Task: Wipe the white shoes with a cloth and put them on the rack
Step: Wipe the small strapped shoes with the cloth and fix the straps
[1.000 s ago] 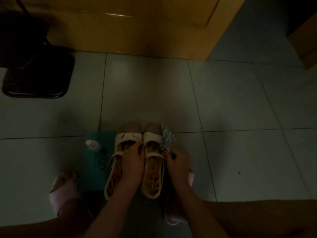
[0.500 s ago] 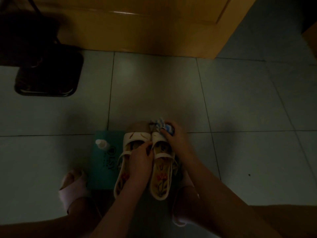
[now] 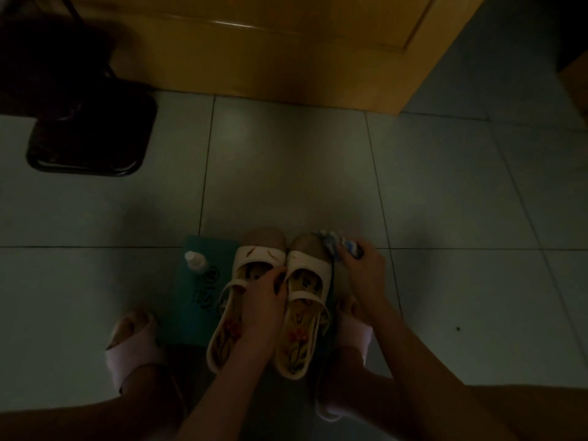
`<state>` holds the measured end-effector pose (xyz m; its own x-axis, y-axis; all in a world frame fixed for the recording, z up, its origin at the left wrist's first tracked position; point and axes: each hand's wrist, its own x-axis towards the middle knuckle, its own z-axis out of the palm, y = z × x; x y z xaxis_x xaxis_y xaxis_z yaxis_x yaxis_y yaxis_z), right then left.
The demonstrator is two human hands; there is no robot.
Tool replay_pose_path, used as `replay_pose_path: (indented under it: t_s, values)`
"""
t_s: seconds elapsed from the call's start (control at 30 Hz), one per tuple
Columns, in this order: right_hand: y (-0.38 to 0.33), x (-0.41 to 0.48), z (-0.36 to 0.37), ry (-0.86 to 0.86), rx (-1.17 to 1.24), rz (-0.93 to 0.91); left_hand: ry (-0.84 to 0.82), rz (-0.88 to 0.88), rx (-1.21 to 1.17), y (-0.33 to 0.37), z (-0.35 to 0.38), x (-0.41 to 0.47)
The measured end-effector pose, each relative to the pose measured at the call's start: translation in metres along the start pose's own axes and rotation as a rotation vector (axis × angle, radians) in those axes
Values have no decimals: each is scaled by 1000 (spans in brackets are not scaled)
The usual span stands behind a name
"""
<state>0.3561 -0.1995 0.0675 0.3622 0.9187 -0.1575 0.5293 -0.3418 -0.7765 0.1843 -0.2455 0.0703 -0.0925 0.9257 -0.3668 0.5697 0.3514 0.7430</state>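
Note:
Two white strappy shoes with flowered insoles stand side by side on the floor, the left shoe (image 3: 254, 257) and the right shoe (image 3: 307, 265). My left hand (image 3: 265, 300) lies across the middle of the pair, fingers gripping the straps of both. My right hand (image 3: 361, 268) holds a bunched blue-and-white cloth (image 3: 334, 245) pressed against the outer toe side of the right shoe. No rack is recognisable in this dim view.
A teal box (image 3: 197, 291) lies left of the shoes with a small white bottle (image 3: 194, 261) on it. My feet in pink slippers (image 3: 133, 348) flank the pair. A dark stool (image 3: 92, 135) stands far left. A wooden door (image 3: 286, 49) closes the back.
My right hand with the cloth went forward along the right shoe's outer side to the toe, then shifted slightly right. My left hand kept its hold on the shoes.

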Motion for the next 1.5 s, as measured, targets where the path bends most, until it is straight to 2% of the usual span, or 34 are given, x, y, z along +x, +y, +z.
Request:
replay_pose_path:
  t_s: [0.07,0.17,0.23,0.33,0.4,0.47,0.53,0.6,0.63,0.77,0.8,0.87,0.97,1.1,1.17,1.27,1.37,1.5]
  values:
    - [-22,9,9,-46,37,-90,-15,2,-31,-1,0,1]
    - [-40,11,36,-342,-98,-155,-25,-4,-19,-1,0,1]
    - [-38,5,48,-438,-191,-186,-25,-13,-8,0,1,1]
    - [-30,-3,42,-449,-86,-196,-6,3,9,0,0,1]
    - [-33,-1,27,-380,34,-90,-19,-6,6,-2,-2,2]
    - [-40,5,13,-272,175,3,-16,-1,-70,0,-8,2]
    - [-51,8,4,-239,227,0,61,17,-181,8,-19,6]
    - [-62,2,5,-266,247,5,129,16,-278,23,-31,17]
    - [-67,-3,6,-276,249,18,105,-12,-347,31,-36,24]
    - [-75,-22,20,-462,224,-3,-218,-270,-710,51,-39,48]
    - [-75,-25,22,-534,228,0,-217,-277,-703,51,-38,50]
    - [-71,-30,25,-590,279,104,-111,-272,-694,47,-38,51]
    - [-62,-45,23,-412,245,280,-4,-266,-671,38,-45,52]
    - [-48,-89,28,-407,-143,308,38,-194,-585,28,-54,52]
    - [-45,-98,40,-367,-220,299,64,-196,-570,25,-57,52]
    - [-46,-95,51,-306,-226,333,70,-178,-552,24,-59,50]
    - [-42,-97,48,-283,-273,275,55,-131,-513,24,-59,46]
    - [-25,-98,32,-247,-90,241,54,-60,-475,24,-56,44]
